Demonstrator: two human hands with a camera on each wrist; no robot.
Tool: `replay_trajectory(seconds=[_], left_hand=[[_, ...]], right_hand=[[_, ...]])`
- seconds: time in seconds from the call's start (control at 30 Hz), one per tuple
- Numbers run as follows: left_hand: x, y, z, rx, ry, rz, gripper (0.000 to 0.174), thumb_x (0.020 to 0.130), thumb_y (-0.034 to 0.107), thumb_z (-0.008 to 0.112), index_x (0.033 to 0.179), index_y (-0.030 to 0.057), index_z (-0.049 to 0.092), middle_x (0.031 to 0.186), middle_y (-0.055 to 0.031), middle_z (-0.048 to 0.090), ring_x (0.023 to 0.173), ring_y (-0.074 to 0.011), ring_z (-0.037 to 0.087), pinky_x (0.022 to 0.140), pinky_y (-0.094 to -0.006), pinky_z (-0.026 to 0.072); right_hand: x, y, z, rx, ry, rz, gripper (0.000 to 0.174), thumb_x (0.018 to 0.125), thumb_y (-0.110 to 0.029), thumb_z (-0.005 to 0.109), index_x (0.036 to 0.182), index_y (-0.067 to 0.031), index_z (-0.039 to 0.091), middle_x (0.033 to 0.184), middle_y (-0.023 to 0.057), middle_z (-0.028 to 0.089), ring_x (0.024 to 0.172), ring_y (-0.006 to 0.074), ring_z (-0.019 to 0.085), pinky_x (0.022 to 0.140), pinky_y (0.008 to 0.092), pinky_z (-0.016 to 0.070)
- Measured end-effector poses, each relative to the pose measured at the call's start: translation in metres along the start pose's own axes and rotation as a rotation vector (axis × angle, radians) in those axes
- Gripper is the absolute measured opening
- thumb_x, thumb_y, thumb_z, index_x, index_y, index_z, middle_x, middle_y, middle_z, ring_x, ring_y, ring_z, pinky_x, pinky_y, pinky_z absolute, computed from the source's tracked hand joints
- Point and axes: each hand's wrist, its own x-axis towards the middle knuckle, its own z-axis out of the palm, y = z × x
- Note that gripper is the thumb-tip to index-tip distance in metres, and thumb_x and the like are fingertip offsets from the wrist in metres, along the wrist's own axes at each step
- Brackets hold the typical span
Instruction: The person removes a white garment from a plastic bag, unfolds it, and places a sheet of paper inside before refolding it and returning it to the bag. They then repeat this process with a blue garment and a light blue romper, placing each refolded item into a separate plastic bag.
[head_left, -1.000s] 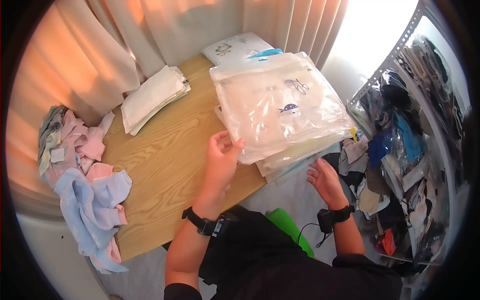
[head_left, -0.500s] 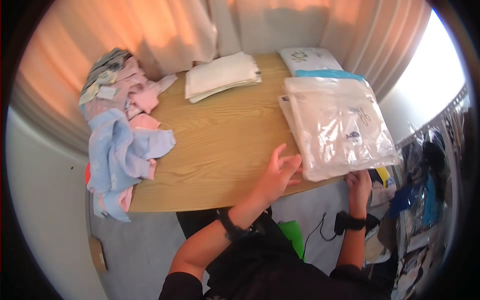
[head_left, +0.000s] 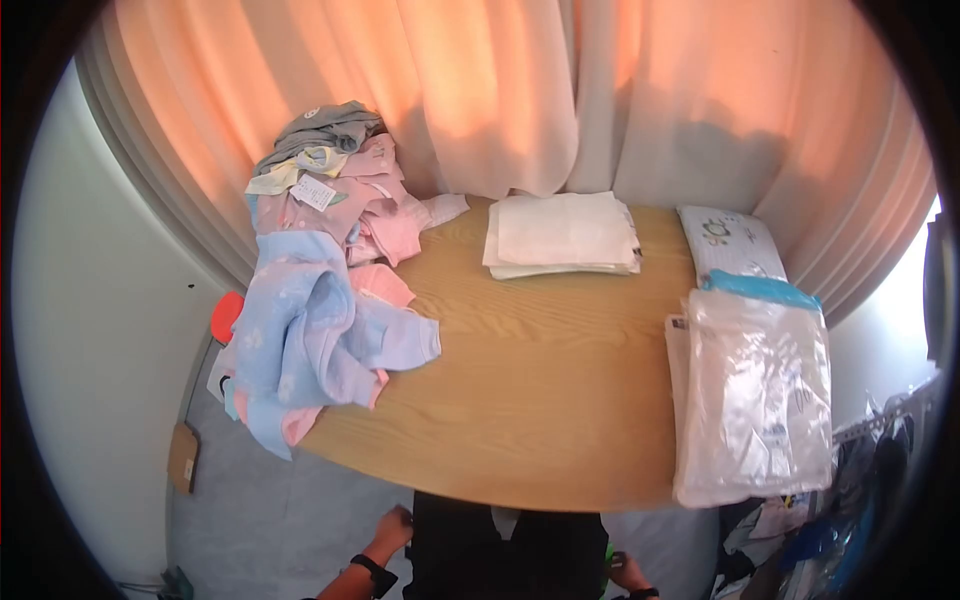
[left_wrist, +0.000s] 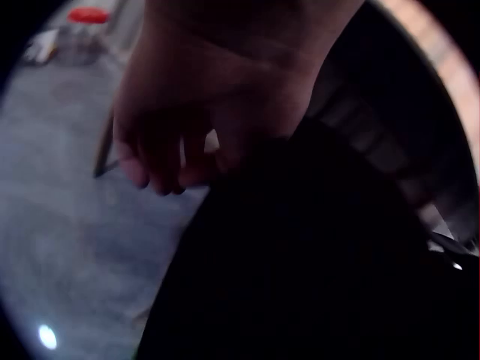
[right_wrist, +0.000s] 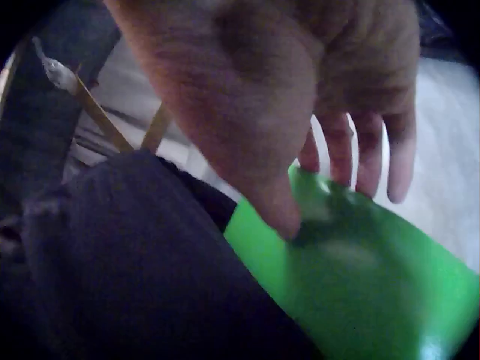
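My left hand [head_left: 393,530] hangs low beside the dark trousers [left_wrist: 247,270], below the table's front edge. In the left wrist view its fingers are loosely bent, with nothing in them. On the other side, my right hand [head_left: 628,573] is down at a smooth green seat-like piece [right_wrist: 352,277] beside my leg. The right wrist view has the thumb over the green surface and the spread, fairly straight fingers reaching down to its edge. A stack of clear plastic garment bags [head_left: 750,400] lies on the table's right end, apart from both hands.
Blue, pink and grey clothes [head_left: 300,300] are heaped on the wooden table's [head_left: 540,400] left end, partly over its edge. White sheets [head_left: 560,235] lie by the curtain [head_left: 690,120]. Behind the bags is a printed white packet [head_left: 735,245]. Bagged clothes [head_left: 770,530] stand at lower right.
The stack of plastic bags, earlier handled at the table's right front, now lies on the table. Both hands have left it and dropped to the sides. The head view has swung left.
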Motion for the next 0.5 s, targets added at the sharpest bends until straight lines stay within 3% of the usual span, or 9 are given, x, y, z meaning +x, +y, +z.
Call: replay_trajectory(seconds=[0.03, 0.07, 0.1, 0.17, 0.23, 0.3, 0.5], left_hand=[[0.014, -0.060, 0.052, -0.161, -0.258, 0.062, 0.018, 0.088, 0.017, 0.057, 0.097, 0.0052, 0.068, 0.096, -0.0225, 0.070, 0.089, -0.0438, 0.066, 0.075, -0.0524, 0.0534], [0.028, -0.112, 0.097, -0.327, -0.528, 0.080, 0.021, 0.090, 0.018, 0.058, 0.100, 0.0036, 0.069, 0.099, -0.0240, 0.070, 0.090, -0.0449, 0.066, 0.076, -0.0525, 0.0534], [0.013, -0.096, 0.085, -0.273, -0.587, 0.002, 0.021, 0.090, 0.018, 0.058, 0.100, 0.0035, 0.069, 0.099, -0.0240, 0.070, 0.090, -0.0449, 0.066, 0.076, -0.0524, 0.0534], [0.002, -0.061, 0.069, -0.193, -0.472, -0.113, 0.022, 0.090, 0.019, 0.058, 0.101, 0.0033, 0.069, 0.099, -0.0241, 0.070, 0.091, -0.0448, 0.066, 0.076, -0.0523, 0.0535], [0.011, -0.022, 0.050, -0.172, -0.393, -0.172, 0.022, 0.090, 0.019, 0.058, 0.101, 0.0031, 0.069, 0.100, -0.0241, 0.070, 0.091, -0.0447, 0.066, 0.076, -0.0522, 0.0535], [0.025, 0.000, 0.034, -0.166, -0.342, -0.186, 0.023, 0.091, 0.020, 0.059, 0.102, 0.0029, 0.069, 0.100, -0.0241, 0.070, 0.091, -0.0447, 0.066, 0.076, -0.0521, 0.0535], [0.060, 0.020, 0.004, -0.126, -0.244, -0.066, 0.024, 0.091, 0.021, 0.059, 0.103, 0.0023, 0.069, 0.102, -0.0241, 0.070, 0.092, -0.0445, 0.066, 0.077, -0.0518, 0.0537]], right_hand=[[0.010, 0.037, 0.005, -0.170, 0.030, -0.021, 0.078, 0.071, -0.025, 0.088, 0.135, 0.0002, 0.051, 0.099, 0.0181, 0.071, 0.103, 0.0300, 0.068, 0.085, 0.0420, 0.0572], [0.004, 0.071, 0.014, -0.058, -0.177, 0.076, 0.075, 0.087, -0.037, 0.079, 0.148, -0.0100, 0.044, 0.137, 0.0172, 0.058, 0.123, 0.0225, 0.055, 0.105, 0.0381, 0.0453], [0.014, 0.101, 0.005, -0.211, -0.177, -0.079, 0.068, 0.084, -0.031, 0.079, 0.141, -0.0080, 0.049, 0.125, 0.0157, 0.063, 0.115, 0.0247, 0.060, 0.096, 0.0398, 0.0493], [0.047, 0.132, -0.011, -0.493, -0.176, -0.388, 0.055, 0.078, -0.018, 0.080, 0.127, -0.0040, 0.060, 0.100, 0.0128, 0.072, 0.099, 0.0292, 0.069, 0.080, 0.0430, 0.0574], [0.033, 0.055, -0.028, -0.544, -0.060, -0.210, 0.051, 0.079, -0.018, 0.078, 0.125, -0.0040, 0.061, 0.100, 0.0130, 0.072, 0.099, 0.0297, 0.069, 0.080, 0.0434, 0.0572], [0.028, 0.010, -0.040, -0.590, 0.020, -0.173, 0.048, 0.080, -0.018, 0.077, 0.124, -0.0041, 0.062, 0.099, 0.0132, 0.072, 0.098, 0.0303, 0.069, 0.079, 0.0438, 0.0570], [0.028, -0.106, -0.056, -0.714, 0.223, -0.300, 0.038, 0.084, -0.017, 0.071, 0.118, -0.0042, 0.065, 0.096, 0.0138, 0.072, 0.096, 0.0321, 0.069, 0.078, 0.0451, 0.0564]])
